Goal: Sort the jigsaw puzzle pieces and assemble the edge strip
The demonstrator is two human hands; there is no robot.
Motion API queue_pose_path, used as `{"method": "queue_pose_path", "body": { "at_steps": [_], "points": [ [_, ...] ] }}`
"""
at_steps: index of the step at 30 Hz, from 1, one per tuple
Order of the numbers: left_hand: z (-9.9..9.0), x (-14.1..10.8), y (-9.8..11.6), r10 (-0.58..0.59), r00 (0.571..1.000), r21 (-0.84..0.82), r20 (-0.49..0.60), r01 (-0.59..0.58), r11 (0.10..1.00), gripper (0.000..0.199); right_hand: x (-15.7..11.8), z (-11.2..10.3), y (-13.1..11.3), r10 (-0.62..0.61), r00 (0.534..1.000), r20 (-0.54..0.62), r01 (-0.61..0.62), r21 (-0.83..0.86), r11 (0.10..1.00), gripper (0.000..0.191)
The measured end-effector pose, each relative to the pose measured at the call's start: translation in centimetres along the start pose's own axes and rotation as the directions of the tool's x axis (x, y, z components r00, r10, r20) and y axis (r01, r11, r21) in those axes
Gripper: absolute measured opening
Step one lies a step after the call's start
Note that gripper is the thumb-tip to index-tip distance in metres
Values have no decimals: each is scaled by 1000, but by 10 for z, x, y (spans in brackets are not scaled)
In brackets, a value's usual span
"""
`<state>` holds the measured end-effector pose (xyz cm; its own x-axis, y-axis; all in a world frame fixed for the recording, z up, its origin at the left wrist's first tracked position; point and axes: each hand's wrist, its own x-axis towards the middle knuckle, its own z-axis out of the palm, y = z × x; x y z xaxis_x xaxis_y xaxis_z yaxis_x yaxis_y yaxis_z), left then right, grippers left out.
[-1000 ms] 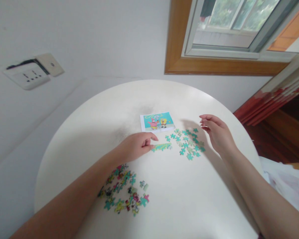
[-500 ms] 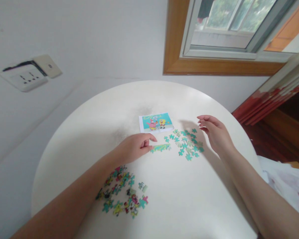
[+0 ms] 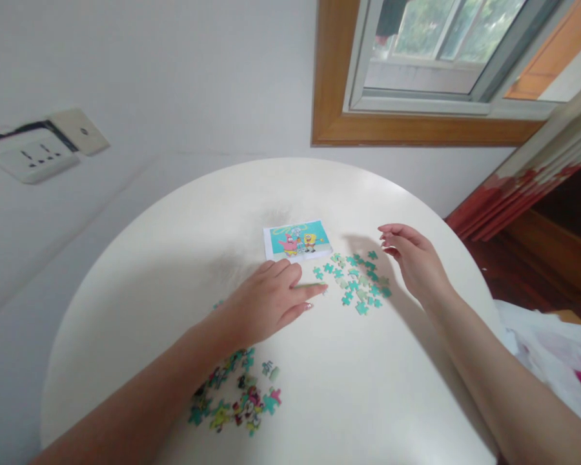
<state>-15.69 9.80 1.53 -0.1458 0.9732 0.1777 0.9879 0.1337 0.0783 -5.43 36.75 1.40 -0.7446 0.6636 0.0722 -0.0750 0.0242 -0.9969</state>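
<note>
My left hand is over a joined strip of green jigsaw pieces, covering most of it. Its index finger reaches to the strip's right end, the thumb is apart below, and the other fingers are bent. My right hand hovers at the right, its fingers loosely curved with nothing visible between them. Below and left of it lie loose teal and pale green jigsaw pieces. A picture card with cartoon figures lies just beyond my left hand. Mixed-colour jigsaw pieces are heaped near my left forearm, which partly hides them.
Everything lies on a round white table against a wall with a socket. A wood-framed window is beyond. Right of the table are a red and white curtain and white plastic bags.
My left hand has slid right and nearer over the strip, its index finger now stretched to the right end. My right hand has barely moved. The view has shifted slightly.
</note>
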Motion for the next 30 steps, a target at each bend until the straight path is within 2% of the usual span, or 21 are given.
{"method": "queue_pose_path", "body": {
  "at_steps": [8,14,16,18,20,22,24,27,30],
  "points": [
    [7,-1,0,9,1000,38,16,-10,999,39,-1,2,-1,-4,1000,0,4,1,1000,15],
    [4,-3,-6,-50,998,2,-39,50,999,40,4,-9,-5,-32,999,-5,32,-1,999,14],
    [2,-5,-11,-96,993,-3,-64,96,995,39,6,-16,-7,-55,998,12,56,-54,997,16],
    [1,-7,-16,-123,990,-27,-75,121,992,38,6,-22,-8,-85,991,99,104,-206,973,19],
    [2,-8,-20,-129,989,-65,-71,124,990,37,5,-24,-6,-105,955,276,215,-404,889,20],
    [6,-9,-23,-123,991,-100,-57,117,988,35,2,-22,-2,-107,877,468,376,-533,758,18],
    [9,-9,-23,-118,992,-124,-44,112,986,34,0,-17,4,-111,802,588,511,-577,637,19],
    [12,-9,-21,-119,992,-147,-35,113,983,33,-1,-13,12,-100,743,662,607,-602,519,25],
    [11,-7,-19,-125,992,-166,-29,118,979,32,0,-12,15,-92,728,679,633,-616,469,25]
  ]
}}
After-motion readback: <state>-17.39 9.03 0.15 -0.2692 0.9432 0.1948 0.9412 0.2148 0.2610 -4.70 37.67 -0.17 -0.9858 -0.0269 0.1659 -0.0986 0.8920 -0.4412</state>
